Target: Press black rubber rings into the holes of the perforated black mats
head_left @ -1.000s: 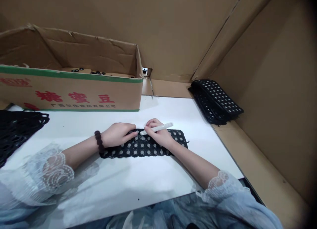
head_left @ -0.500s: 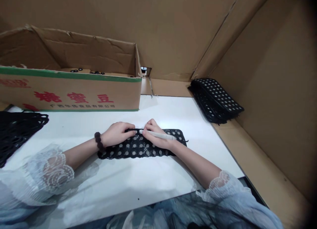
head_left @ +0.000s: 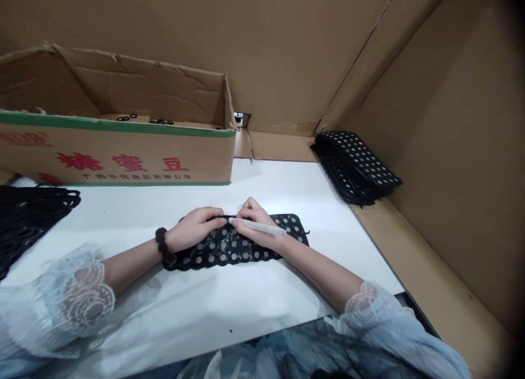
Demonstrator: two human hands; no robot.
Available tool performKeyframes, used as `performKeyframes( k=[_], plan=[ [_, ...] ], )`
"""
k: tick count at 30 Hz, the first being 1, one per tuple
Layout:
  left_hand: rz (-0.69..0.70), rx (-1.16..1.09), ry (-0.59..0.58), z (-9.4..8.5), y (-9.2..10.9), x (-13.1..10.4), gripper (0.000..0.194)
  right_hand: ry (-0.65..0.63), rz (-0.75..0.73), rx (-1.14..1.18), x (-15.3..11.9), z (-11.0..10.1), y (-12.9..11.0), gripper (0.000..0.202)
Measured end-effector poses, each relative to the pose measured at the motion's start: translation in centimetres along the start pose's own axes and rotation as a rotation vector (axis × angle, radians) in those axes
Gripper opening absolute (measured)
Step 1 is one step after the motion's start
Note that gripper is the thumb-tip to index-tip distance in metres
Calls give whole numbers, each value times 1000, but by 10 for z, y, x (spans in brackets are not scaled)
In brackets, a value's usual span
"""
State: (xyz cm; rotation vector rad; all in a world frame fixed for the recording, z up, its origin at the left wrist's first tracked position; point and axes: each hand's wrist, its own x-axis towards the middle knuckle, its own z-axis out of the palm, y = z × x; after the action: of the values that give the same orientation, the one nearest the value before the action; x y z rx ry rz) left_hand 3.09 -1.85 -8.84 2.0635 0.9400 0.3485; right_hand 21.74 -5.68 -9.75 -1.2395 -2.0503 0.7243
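A black crocheted-looking piece (head_left: 223,246) with rows of round pale spots lies flat on the white table, its long side running left to right. My left hand (head_left: 196,226) is closed on its upper edge, thumb in front and fingers behind. Close beside it, my right hand (head_left: 256,226) grips a white pen-shaped tool (head_left: 262,227) whose left end meets the same edge near my left thumb. The tool's very tip is too small to make out. My right wrist covers part of the piece's lower right.
A cardboard box (head_left: 123,157) with several small black rings inside stands at the back left. Black openwork material (head_left: 33,220) lies at the left edge. Folded black spotted pieces (head_left: 356,165) are stacked at the back right, against the cardboard wall (head_left: 443,149).
The tool's right end has shifted slightly left and down, with its left end still close to my left thumb. The left end of the black piece sits slightly lower.
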Motion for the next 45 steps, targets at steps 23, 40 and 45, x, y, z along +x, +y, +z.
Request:
performKeyframes(
  k=[23, 40, 45],
  plan=[
    [35, 429, 128, 3, 4, 1, 30, -43, 97, -95, 5, -12, -5, 16],
    [39, 288, -140, -7, 7, 1, 26, -62, -27, -391, -2, 1, -8, 24],
    [53, 173, -70, -1, 10, -2, 19, 9, 32, -468, 2, 7, -10, 23]
  ],
)
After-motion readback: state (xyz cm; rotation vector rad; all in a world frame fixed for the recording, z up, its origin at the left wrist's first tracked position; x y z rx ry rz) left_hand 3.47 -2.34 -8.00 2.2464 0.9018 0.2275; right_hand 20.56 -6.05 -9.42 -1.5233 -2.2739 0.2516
